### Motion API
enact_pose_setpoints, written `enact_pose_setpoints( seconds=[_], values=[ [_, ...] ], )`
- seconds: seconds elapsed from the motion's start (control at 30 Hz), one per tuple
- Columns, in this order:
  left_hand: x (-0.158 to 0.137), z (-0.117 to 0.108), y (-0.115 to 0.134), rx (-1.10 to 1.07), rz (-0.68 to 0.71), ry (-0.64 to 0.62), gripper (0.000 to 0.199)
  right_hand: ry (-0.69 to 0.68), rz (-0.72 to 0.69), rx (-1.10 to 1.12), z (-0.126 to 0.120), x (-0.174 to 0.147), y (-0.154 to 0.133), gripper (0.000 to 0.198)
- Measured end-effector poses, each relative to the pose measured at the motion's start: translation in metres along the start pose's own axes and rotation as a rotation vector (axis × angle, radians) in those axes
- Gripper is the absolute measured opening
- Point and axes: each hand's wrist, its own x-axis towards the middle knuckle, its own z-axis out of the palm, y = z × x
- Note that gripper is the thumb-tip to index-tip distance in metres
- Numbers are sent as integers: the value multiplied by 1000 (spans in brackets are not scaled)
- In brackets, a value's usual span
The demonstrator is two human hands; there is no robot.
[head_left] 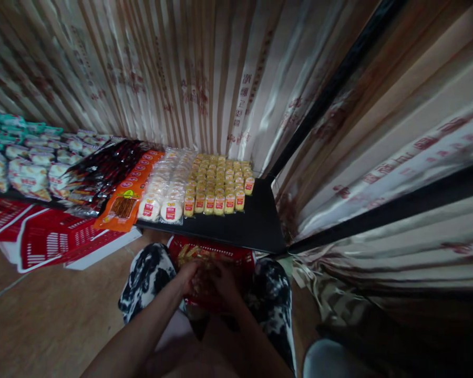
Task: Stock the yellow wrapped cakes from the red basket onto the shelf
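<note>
Below the shelf's point(262, 223) near edge, toward its right corner, gold packets point(188, 253) lie in a basket point(246, 258). Left hand point(189, 276) and right hand point(223, 278) are at them; whether either grip is pinching, I cannot tell.

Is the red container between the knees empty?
Not empty: yellowish packets show inside the red container, near the left hand and right hand. How full, cannot tell.

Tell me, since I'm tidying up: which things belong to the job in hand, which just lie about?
Likely in the job:
- yellowish pieces
- red container holding them
- perhaps yellow packets on the black shelf

Likely lying about:
- orange packet
- teal packets
- dark packets
</note>
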Motion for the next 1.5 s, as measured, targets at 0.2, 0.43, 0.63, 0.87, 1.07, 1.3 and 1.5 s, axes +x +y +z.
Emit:
enact_pose_setpoints(
  seconds=[0.2, 0.43, 0.63, 0.87, 1.07, 1.3, 1.5],
  values=[
    [-23, 3, 14, -10, 5, -155, 25, 6, -43, 64, -18, -6, -25, 26],
    [-40, 7, 18, 139, 100, -157, 15, 53, 21, 276, -28, -6, -39, 42],
    [-61, 10, 21, 251, 208, -228, 21, 89, 1, 343, -45, -11, -50, 47],
    [-67, 35, 26, 238, 319, -186, 11, 180, -43, 374, -58, -12, -65, 50],
    [-66, 64, 42, 177, 430, -144, 8, 260, -112, 363, -68, -9, -68, 39],
    [-57, 100, 55, 250, 544, -126, 8, 345, -121, 280, -91, 0, -67, 43],
    [-60, 128, 68, 548, 870, 136, 24, 433, -170, 239, -119, 29, -75, 44]
  ],
)
